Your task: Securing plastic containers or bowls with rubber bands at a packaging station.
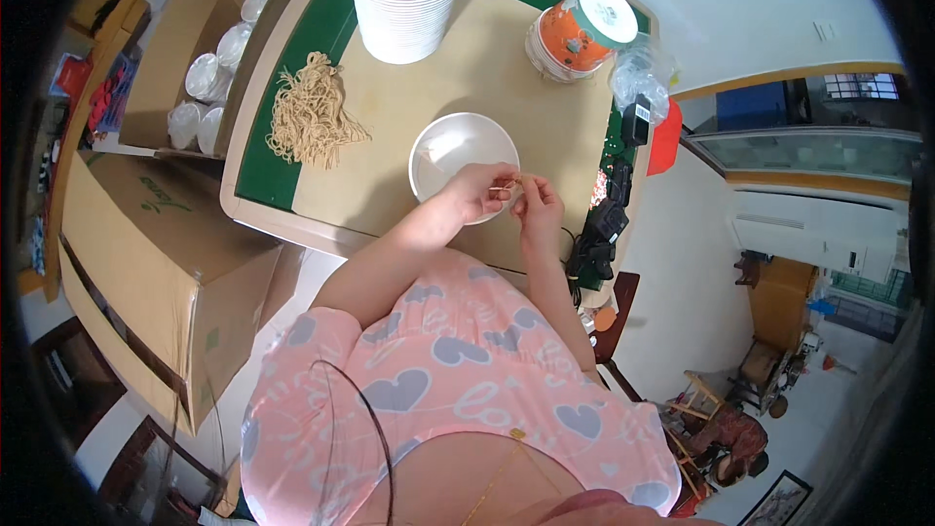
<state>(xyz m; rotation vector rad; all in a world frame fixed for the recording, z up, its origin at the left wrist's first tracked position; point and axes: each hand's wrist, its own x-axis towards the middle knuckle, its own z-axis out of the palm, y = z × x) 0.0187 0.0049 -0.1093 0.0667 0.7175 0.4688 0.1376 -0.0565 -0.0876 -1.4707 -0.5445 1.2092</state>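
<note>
Even indoor daylight, strong fisheye distortion.
Soft light leaves only faint shadows on the table [487, 78]; the white bowl [458, 151] shows mild glare. Straight edges curve toward the rim, corners fall into black vignette, and fine detail is slightly soft throughout.

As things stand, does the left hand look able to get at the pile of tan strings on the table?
Probably yes: the pile of tan strings lies uncovered left of the white bowl, nothing between it and the left hand, though that hand now pinches a string.
</note>
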